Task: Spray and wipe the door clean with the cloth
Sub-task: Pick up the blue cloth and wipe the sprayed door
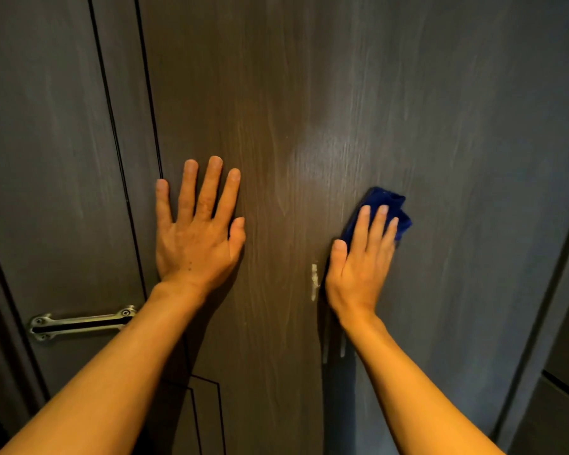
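Right now the wiping part of the job looks to be under way. The door (309,110) is dark brown wood and fills almost the whole view. The right hand (358,267) presses a blue cloth (386,205) flat against the door, a bit right of the middle. Its fingers are spread out over the cloth, so the grip is open and pushing, not closed around the cloth. The left hand (197,231) lies flat on the door too, fingers wide apart, with nothing in it. It seems to be holding the door steady. Above and between the hands the wood shows pale, streaky marks, which could be wet spray or wipe marks, so I think some spraying is done. No spray bottle is in view. Just beside the right hand's thumb there is a small white mark (314,282) on the door, and thin pale drips (342,346) run down below the wrist. Those spots look like they need wiping. The lower door and the far sides look untouched, as far as I can tell. A metal latch (79,323) sits on the left, near the left arm.
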